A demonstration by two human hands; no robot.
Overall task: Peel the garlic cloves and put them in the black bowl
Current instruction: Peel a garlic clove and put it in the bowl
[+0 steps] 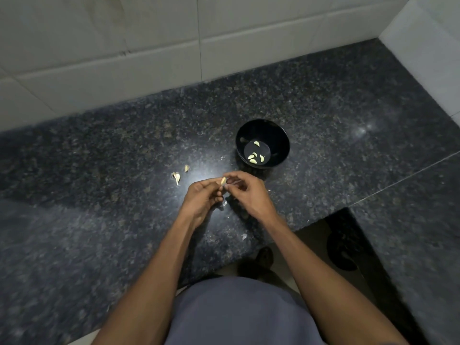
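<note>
Stood at a dark speckled stone table (124, 145) that ran back to a white tiled wall (149, 46). Wore a grey garment (236, 312) at the bottom edge of the view, with both bare forearms reaching forward over the table's near edge. Kept the black bowl (278, 135) upright on the table, well short of the wall. Brought the left hand (202, 196) and right hand (249, 192) together just nearer than the bowl and slightly to its left, fingertips meeting. Pinched one garlic clove (223, 181) between the curled left fingers, pale and partly covered by them, with the right fingers closed in against its right side and apparently nipping a thin bit of skin, though too small to tell for certain. Held neither hand spread; both loosely curled around the work. Left four peeled cloves (254, 156) lying on the bowl's flat bottom, pale yellow against the black. Left two unpeeled cloves (176, 177) on the bare table to the left of the bowl and just left of the hands, apart from each other. Left a small scrap of papery skin (244, 236) on the table near its front edge, nearer than the bowl and beneath the right forearm.
</note>
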